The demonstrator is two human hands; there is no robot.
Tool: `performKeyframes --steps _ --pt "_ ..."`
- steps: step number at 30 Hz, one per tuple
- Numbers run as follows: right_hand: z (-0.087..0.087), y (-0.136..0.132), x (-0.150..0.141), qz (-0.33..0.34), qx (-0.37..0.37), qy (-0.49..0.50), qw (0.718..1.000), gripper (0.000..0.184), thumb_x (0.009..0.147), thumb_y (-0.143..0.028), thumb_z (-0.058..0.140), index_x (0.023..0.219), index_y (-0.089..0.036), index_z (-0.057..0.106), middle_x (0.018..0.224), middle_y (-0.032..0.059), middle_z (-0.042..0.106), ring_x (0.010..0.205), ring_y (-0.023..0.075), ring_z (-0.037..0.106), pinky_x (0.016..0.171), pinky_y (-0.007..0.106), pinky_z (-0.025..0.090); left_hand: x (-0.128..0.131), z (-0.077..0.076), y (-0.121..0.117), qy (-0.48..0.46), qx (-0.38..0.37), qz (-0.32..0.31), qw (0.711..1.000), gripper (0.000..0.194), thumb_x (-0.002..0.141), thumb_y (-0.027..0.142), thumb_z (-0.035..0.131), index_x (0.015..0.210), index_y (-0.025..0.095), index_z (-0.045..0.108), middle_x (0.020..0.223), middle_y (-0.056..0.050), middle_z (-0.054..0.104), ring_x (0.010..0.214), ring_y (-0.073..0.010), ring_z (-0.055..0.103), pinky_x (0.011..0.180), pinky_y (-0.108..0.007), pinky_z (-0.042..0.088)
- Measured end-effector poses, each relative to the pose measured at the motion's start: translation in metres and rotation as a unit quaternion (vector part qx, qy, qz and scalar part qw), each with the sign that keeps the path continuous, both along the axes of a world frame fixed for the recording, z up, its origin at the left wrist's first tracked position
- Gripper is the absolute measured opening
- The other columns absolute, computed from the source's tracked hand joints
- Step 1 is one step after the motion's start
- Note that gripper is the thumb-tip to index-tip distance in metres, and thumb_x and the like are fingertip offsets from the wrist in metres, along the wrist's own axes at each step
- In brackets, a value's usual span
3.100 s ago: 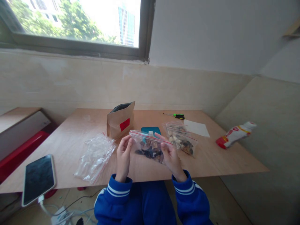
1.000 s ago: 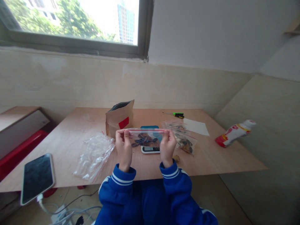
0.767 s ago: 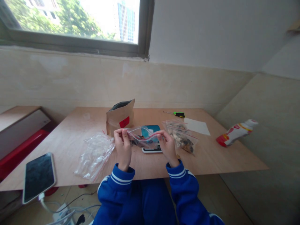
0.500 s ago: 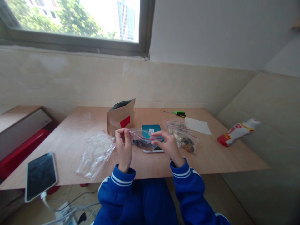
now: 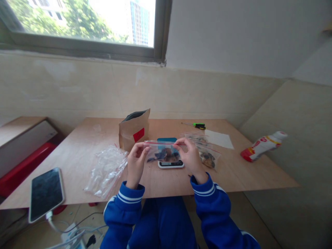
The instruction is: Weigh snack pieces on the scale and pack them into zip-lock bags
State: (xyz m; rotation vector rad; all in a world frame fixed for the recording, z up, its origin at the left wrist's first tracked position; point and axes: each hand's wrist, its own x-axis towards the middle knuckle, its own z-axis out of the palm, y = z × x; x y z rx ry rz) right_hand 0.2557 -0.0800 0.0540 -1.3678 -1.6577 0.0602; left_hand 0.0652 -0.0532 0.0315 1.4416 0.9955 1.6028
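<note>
A clear zip-lock bag [image 5: 166, 154] with a red seal line and dark dried pieces inside is stretched between my hands. My left hand [image 5: 137, 162] pinches its upper left corner, and my right hand [image 5: 190, 156] pinches the upper right part. Behind and below the bag sits a small kitchen scale [image 5: 171, 165] with a blue top and white front edge, partly covered by the bag. To the right lie filled zip-lock bags [image 5: 207, 157] holding brown and dark dried pieces. A brown paper pouch [image 5: 132, 133] with a red label stands open at the back left.
A pile of clear plastic bags [image 5: 107, 171] lies left of my hands. A tablet [image 5: 46, 193] with a cable is at the left edge. Farther back are a screwdriver [image 5: 198, 125] and white paper [image 5: 220, 139]; a red-and-white bottle [image 5: 263, 147] stands tilted-looking at right.
The bag's opening was loose and gaping; now its top edge is pulled straight and level. My right hand has moved right and upward, and the bag's contents show more plainly.
</note>
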Motion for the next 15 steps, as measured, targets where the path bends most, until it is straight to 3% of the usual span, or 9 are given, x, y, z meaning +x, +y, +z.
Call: performKeyframes --steps 4,9,15 --pt "0.009 -0.003 -0.009 0.019 0.005 -0.078 0.997 0.011 0.087 -0.030 0.059 0.095 -0.022 0.060 0.095 0.0030 0.068 0.094 0.0215 0.059 0.091 0.038 0.034 0.000 -0.003 -0.001 -0.013 -0.019 0.003 1.000 0.019 0.080 0.037 0.063 0.079 0.018 0.062 0.075 0.000 0.065 0.071 -0.0124 0.060 0.064 -0.022 0.047" --pt "0.018 -0.001 -0.021 0.097 -0.029 -0.070 0.992 0.034 0.085 -0.035 0.063 0.117 -0.026 0.056 0.106 0.0021 0.068 0.101 0.0207 0.058 0.093 0.037 0.033 0.001 -0.003 -0.003 0.013 -0.009 -0.010 1.000 0.015 0.079 0.033 0.065 0.081 0.019 0.063 0.076 0.001 0.065 0.073 -0.0127 0.061 0.066 -0.022 0.048" --pt "0.018 0.009 -0.028 0.122 -0.039 -0.070 0.989 0.004 0.082 -0.026 0.068 0.080 -0.023 0.067 0.081 -0.0012 0.071 0.082 0.0172 0.061 0.084 0.034 0.036 0.002 -0.002 -0.003 0.055 0.045 -0.013 0.997 0.010 0.081 0.029 0.063 0.082 0.019 0.063 0.077 0.001 0.064 0.073 -0.0122 0.061 0.066 -0.023 0.048"
